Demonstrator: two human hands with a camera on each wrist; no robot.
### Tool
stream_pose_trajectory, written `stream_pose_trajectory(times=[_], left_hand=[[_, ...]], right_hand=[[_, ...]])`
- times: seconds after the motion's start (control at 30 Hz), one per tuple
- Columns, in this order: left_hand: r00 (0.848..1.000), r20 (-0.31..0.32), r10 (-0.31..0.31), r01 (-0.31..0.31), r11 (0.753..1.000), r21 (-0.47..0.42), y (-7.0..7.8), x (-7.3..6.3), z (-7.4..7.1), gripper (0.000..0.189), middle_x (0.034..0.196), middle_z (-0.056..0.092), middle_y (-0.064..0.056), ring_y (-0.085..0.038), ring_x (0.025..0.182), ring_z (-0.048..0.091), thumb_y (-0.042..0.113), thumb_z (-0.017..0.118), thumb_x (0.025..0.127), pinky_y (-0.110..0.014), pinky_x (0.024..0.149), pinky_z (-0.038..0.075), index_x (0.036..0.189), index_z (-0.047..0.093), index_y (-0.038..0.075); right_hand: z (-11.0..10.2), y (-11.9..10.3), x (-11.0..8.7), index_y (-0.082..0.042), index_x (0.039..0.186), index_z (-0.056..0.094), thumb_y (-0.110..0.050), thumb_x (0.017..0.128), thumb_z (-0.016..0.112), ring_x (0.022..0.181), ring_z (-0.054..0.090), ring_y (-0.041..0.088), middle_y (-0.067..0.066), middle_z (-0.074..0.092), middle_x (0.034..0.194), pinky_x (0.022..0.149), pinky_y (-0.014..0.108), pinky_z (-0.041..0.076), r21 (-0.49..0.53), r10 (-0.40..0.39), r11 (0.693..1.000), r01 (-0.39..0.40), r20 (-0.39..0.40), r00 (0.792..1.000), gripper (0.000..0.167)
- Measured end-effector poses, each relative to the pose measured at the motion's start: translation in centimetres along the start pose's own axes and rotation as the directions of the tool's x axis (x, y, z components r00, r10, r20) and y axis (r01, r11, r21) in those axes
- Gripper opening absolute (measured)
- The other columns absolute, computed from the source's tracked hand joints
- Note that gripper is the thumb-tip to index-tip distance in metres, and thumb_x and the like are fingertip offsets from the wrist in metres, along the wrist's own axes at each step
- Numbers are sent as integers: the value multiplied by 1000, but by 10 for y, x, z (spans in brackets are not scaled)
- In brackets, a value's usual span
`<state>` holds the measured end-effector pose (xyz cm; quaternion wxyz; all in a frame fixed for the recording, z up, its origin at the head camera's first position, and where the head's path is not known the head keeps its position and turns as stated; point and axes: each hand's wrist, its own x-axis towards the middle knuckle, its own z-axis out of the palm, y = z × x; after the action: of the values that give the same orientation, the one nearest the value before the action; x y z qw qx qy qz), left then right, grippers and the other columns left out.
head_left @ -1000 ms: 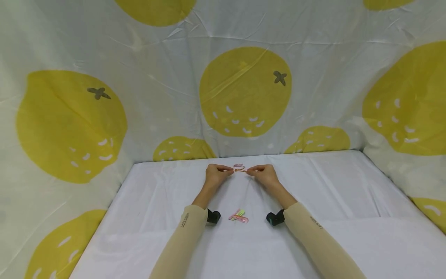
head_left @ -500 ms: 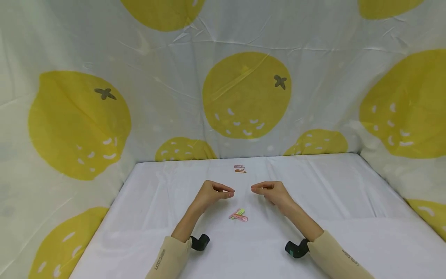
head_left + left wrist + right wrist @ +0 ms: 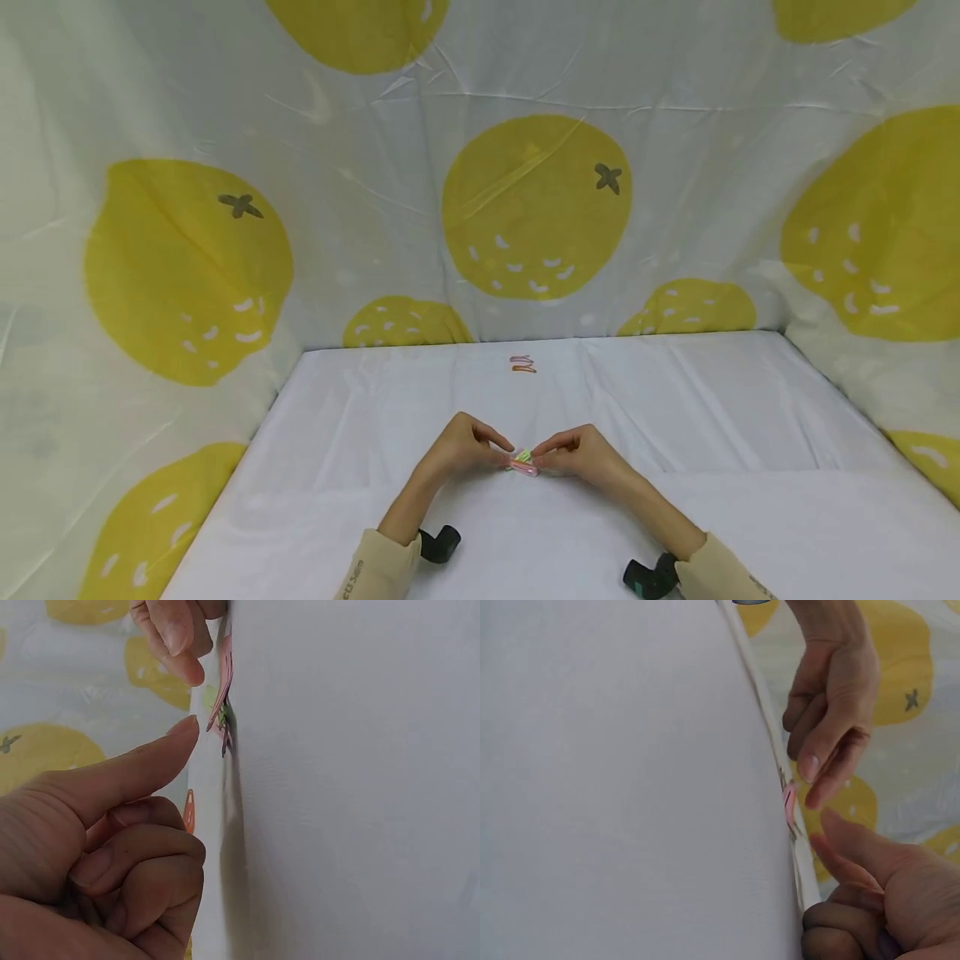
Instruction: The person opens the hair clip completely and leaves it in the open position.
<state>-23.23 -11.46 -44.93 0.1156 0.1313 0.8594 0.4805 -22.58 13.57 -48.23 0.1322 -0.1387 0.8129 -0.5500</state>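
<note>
Between the two hands, on the cloth: a small pile of hair clips, lying crosswise over one another; the tangle looks like a loose heap rather than an arrangement.
Clips in the pile: at least two, a pink clip and a green clip; the overlap and the fingers hide whether there are more.
Left hand: thumb and forefinger reach out to the pile's left side with a gap between them, the other fingers folded in, probably to keep clear; it appears to have hold of nothing.
Right hand: a near mirror of the left, thumb and forefinger parted at the pile's right side, nothing gripped; fingertips leading likely suits such thin, flat pieces, and one hand per side suits reaching both ends.
Far clips: two, a pinkish clip and an orange clip, near the far edge, one behind the other and roughly parallel, apparently spaced for order.
Sleeves: two, beige, a left sleeve and a right sleeve.
Wrist devices: two, black, a left one and a right one.
White cloth: one, spread over the table.
Backdrop: printed with nine lemons, several cut off.
</note>
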Motion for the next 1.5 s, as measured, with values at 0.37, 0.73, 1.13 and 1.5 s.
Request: stream_pose_trajectory(times=[0.37,0.73,1.13,1.5], left_hand=[[999,-1,42,-42,998,42,-6,2,9,9,65,64,-1,-9,63,44,5,88,77,-20,55,32,83,83,2],[999,-19,43,-42,998,36,-4,2,8,8,62,62,3,-7,62,45,6,87,79,-19,54,34,82,83,1],[999,-49,2,-2,1000,-9,-5,3,8,4,64,66,3,-7,61,47,7,82,81,-22,57,38,81,82,3],[999,-38,-17,13,995,-98,-2,4,10,10,61,58,5,-7,60,44,10,82,85,-21,56,36,87,81,0]], right_hand=[[6,1,-1,-8,93,83,-17,81,87,50,28,2,-10,40,51,49,18,25,-45,-75,996,76,23,997,15],[6,-2,-3,-8,88,83,-17,85,85,51,31,1,-7,49,55,51,18,29,-70,-78,994,78,5,997,10],[7,1,-1,-11,86,83,-19,84,86,51,32,3,-9,49,54,50,18,28,-62,-53,997,53,10,999,8],[7,-2,-3,-9,87,81,-21,87,82,61,45,4,-2,68,67,58,19,38,-25,4,1000,-5,-31,1000,13]])
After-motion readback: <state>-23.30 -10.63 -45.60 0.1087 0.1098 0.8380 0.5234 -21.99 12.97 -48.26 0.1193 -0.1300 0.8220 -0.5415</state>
